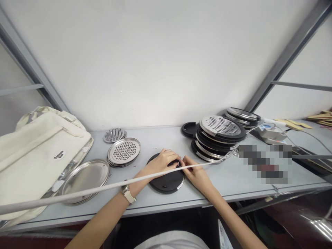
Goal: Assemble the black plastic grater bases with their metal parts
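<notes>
Head camera: the black disc (167,180) lies flat on the bench (202,200), low centre of the frame, near the front edge, probably so both hands reach it easily. The left hand (166,159) rests over its upper part, seemingly steadying it, fingers partly curled towards the upper-right rim. There the right hand (194,173) meets it, thumb and forefinger drawn close together, perhaps for fine work; whether either hand's fingers pinch anything, I cannot tell. Perforated metal plates (125,151) sit left of centre, a stack of discs (219,138) right of centre, both apart from the hands, likely leaving elbow room. A pale cord (103,188) crosses in front.
</notes>
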`<act>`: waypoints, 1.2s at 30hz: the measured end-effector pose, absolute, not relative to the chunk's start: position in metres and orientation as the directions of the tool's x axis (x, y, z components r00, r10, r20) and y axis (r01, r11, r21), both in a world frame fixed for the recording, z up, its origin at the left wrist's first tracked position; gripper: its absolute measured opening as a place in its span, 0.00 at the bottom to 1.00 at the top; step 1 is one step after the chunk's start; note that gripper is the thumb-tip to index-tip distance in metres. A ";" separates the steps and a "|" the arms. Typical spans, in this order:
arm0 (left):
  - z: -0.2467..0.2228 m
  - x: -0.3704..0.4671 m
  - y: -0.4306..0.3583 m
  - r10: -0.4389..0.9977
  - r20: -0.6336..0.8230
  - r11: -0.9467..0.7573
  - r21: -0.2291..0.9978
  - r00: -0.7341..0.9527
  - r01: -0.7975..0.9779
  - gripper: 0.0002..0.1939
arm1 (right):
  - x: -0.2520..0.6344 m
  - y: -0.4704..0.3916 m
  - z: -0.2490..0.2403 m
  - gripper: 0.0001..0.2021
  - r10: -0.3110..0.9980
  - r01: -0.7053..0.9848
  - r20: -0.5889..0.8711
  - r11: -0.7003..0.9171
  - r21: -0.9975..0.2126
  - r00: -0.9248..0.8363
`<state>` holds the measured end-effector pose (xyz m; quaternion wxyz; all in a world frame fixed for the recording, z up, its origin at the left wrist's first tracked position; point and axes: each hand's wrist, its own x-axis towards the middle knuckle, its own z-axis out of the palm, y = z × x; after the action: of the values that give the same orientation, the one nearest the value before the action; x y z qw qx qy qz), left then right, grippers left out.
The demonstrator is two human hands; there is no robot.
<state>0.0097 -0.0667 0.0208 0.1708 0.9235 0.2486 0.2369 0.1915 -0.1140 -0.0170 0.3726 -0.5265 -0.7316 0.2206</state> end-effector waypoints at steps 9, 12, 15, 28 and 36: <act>0.022 0.009 -0.066 0.534 0.351 -0.818 0.446 0.769 0.364 0.08 | 0.191 -0.115 -0.013 0.10 0.932 0.620 0.324 0.351 -0.701 -0.161; 0.020 0.009 -0.066 0.527 0.362 -0.826 0.431 0.769 0.363 0.08 | 0.190 -0.116 -0.010 0.10 0.929 0.618 0.333 0.359 -0.700 -0.163; 0.018 0.009 -0.065 0.517 0.367 -0.838 0.399 0.773 0.371 0.08 | 0.189 -0.117 -0.009 0.10 0.929 0.612 0.330 0.362 -0.703 -0.170; 0.024 0.009 -0.069 0.545 0.355 -0.812 0.450 0.760 0.372 0.08 | 0.187 -0.119 -0.009 0.06 0.941 0.608 0.301 0.330 -0.722 -0.153; 0.018 0.009 -0.066 0.532 0.362 -0.824 0.429 0.766 0.369 0.08 | 0.189 -0.119 -0.012 0.06 0.940 0.680 0.319 0.313 -0.664 -0.121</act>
<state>0.0091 -0.0655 0.0178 0.1690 0.9243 0.2437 0.2403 0.1892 -0.1190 -0.0119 0.3587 -0.5575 -0.7264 0.1815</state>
